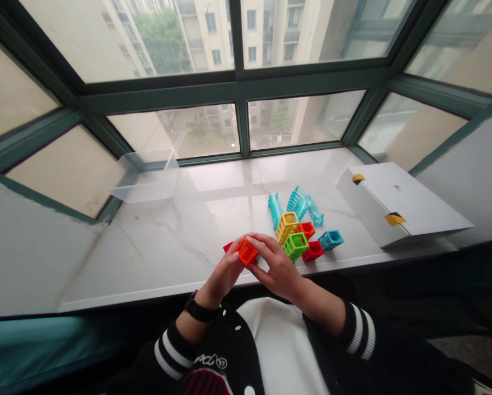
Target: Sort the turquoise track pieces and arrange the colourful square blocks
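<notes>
Between both hands is an orange hollow toy block (246, 252), held above the front edge of the sill. My left hand (227, 270) grips it from the left, and my right hand (276, 263) has its fingers over the other side. A bit of a red piece (227, 247) sticks out beside my left fingers; the rest is hidden. Just right of my hands stand a green block (295, 246), a yellow block (287, 227), a red block (312, 250), an orange-red block (306, 230) and a blue block (331, 240).
Behind the blocks lie clear turquoise track pieces (298, 203). A white box (406, 203) with yellow-and-black tabs stands at the right. At the back left is a translucent plastic bin (151, 178). Windows with green frames (167, 99) border the marble-patterned sill (167, 230).
</notes>
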Demonstrator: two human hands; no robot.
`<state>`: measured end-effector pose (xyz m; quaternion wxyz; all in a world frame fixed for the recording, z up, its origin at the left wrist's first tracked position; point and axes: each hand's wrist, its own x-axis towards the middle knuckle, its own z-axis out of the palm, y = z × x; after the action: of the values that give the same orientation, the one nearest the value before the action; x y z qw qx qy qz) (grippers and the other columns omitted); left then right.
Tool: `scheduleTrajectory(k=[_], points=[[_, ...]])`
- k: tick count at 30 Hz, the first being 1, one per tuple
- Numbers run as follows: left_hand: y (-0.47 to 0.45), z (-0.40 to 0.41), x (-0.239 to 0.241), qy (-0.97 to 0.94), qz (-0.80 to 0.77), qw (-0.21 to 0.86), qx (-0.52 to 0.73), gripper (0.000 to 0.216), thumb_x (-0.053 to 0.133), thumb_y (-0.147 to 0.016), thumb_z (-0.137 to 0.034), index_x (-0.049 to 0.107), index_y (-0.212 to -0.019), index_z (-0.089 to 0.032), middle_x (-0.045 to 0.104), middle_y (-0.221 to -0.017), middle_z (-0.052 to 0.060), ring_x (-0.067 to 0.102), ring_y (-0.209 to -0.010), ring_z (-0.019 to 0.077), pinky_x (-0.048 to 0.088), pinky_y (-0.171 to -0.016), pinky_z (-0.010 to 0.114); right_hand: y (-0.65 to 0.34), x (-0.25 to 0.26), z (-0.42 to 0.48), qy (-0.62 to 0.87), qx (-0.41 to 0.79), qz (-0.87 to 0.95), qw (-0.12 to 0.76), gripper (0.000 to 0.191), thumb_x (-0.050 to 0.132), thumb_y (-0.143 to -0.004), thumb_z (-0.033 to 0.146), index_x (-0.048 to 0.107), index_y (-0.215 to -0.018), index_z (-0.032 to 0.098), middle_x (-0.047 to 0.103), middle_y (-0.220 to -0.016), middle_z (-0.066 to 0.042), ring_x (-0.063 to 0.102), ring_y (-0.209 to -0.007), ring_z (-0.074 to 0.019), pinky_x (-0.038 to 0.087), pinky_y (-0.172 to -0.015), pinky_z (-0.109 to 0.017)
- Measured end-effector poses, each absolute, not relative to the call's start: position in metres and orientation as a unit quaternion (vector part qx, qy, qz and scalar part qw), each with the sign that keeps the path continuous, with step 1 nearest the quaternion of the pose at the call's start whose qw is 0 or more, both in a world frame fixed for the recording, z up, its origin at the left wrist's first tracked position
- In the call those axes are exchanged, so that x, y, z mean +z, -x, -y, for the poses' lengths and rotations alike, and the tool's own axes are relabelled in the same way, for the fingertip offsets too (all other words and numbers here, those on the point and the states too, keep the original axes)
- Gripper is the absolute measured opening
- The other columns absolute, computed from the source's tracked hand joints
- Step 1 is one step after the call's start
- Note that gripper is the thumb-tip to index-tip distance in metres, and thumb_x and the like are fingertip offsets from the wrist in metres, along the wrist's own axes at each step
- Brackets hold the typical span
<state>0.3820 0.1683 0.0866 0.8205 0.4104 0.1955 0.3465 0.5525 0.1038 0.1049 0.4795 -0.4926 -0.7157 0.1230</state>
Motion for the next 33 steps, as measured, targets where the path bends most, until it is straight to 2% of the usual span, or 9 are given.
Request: scheduleTrajectory(k=[2,6,10,12,16,20,22,29,33], points=[[-0.381,-0.170,0.086,-0.397,-0.210,0.824,0.345,0.046,0.065,-0.097,-0.043,0.062,-0.140,-0.025,0.066,-0.133,0.011,0.065,-0.112,0.0261,0.051,-0.099,0.041,-0.553,0.105,-0.104,0.490,0.121,0.716,0.482,0.067,0.065,-0.098,0.020,0.043,-0.160,0.032,0.055,-0.151,-0.012,0.054,-0.141,-0.0292,0.050,-0.118,-0.049],[-0.377,-0.177,0.088,-0.408,-0.206,0.815,0.356,0.050,0.069,-0.098,-0.043,0.057,-0.144,-0.025,0.064,-0.136,0.011,0.065,-0.116,0.0247,0.051,-0.101,0.039,-0.557,0.110,-0.103,0.488,0.134,0.705,0.497,0.062,0.066,-0.098,0.020,0.048,-0.156,0.032,0.055,-0.150,-0.012,0.054,-0.141,-0.0289,0.051,-0.118,-0.049],[-0.373,-0.183,0.099,-0.431,-0.209,0.801,0.359,0.046,0.077,-0.091,-0.048,0.061,-0.128,-0.024,0.069,-0.119,0.009,0.068,-0.103,0.0232,0.054,-0.090,0.036,-0.562,0.121,-0.100,0.491,0.168,0.681,0.516,0.071,0.071,-0.097,0.024,0.040,-0.161,0.029,0.055,-0.152,-0.014,0.058,-0.138,-0.0292,0.054,-0.114,-0.048],[-0.377,-0.183,0.105,-0.442,-0.210,0.800,0.347,0.045,0.078,-0.090,-0.051,0.061,-0.120,-0.024,0.070,-0.114,0.008,0.068,-0.102,0.0238,0.055,-0.091,0.038,-0.566,0.127,-0.098,0.488,0.177,0.675,0.524,0.074,0.071,-0.097,0.026,0.037,-0.163,0.029,0.058,-0.150,-0.013,0.061,-0.135,-0.0290,0.057,-0.111,-0.047],[-0.390,-0.182,0.117,-0.459,-0.204,0.801,0.325,0.043,0.079,-0.088,-0.054,0.059,-0.113,-0.025,0.070,-0.111,0.006,0.068,-0.104,0.0247,0.055,-0.095,0.042,-0.577,0.136,-0.095,0.499,0.159,0.667,0.530,0.060,0.067,-0.099,0.024,0.049,-0.157,0.031,0.064,-0.145,-0.011,0.064,-0.131,-0.0290,0.055,-0.113,-0.048],[-0.407,-0.182,0.124,-0.456,-0.185,0.818,0.297,0.039,0.077,-0.090,-0.052,0.058,-0.112,-0.027,0.069,-0.111,0.006,0.068,-0.102,0.0244,0.056,-0.095,0.046,-0.595,0.144,-0.092,0.500,0.169,0.656,0.540,0.060,0.068,-0.099,0.026,0.050,-0.157,0.029,0.066,-0.140,-0.012,0.069,-0.121,-0.0262,0.060,-0.105,-0.043],[-0.416,-0.182,0.126,-0.456,-0.170,0.826,0.285,0.037,0.077,-0.091,-0.051,0.058,-0.111,-0.026,0.069,-0.108,0.006,0.069,-0.100,0.0245,0.057,-0.095,0.047,-0.607,0.149,-0.089,0.489,0.170,0.667,0.536,0.059,0.069,-0.099,0.025,0.051,-0.155,0.029,0.066,-0.141,-0.011,0.068,-0.122,-0.0258,0.059,-0.107,-0.043],[-0.452,-0.181,0.128,-0.478,-0.124,0.822,0.283,0.030,0.076,-0.094,-0.044,0.060,-0.111,-0.024,0.065,-0.106,0.003,0.066,-0.094,0.0174,0.056,-0.084,0.030,-0.639,0.155,-0.079,0.485,0.101,0.715,0.493,0.065,0.066,-0.101,0.026,0.041,-0.161,0.034,0.063,-0.147,-0.010,0.062,-0.134,-0.0278,0.053,-0.115,-0.048],[-0.471,-0.179,0.132,-0.509,-0.131,0.798,0.296,0.029,0.077,-0.094,-0.039,0.062,-0.113,-0.024,0.066,-0.113,0.005,0.066,-0.098,0.0180,0.056,-0.083,0.028,-0.649,0.156,-0.073,0.507,0.067,0.702,0.496,0.069,0.072,-0.098,0.030,0.043,-0.160,0.034,0.062,-0.147,-0.011,0.062,-0.134,-0.0312,0.053,-0.115,-0.051]])
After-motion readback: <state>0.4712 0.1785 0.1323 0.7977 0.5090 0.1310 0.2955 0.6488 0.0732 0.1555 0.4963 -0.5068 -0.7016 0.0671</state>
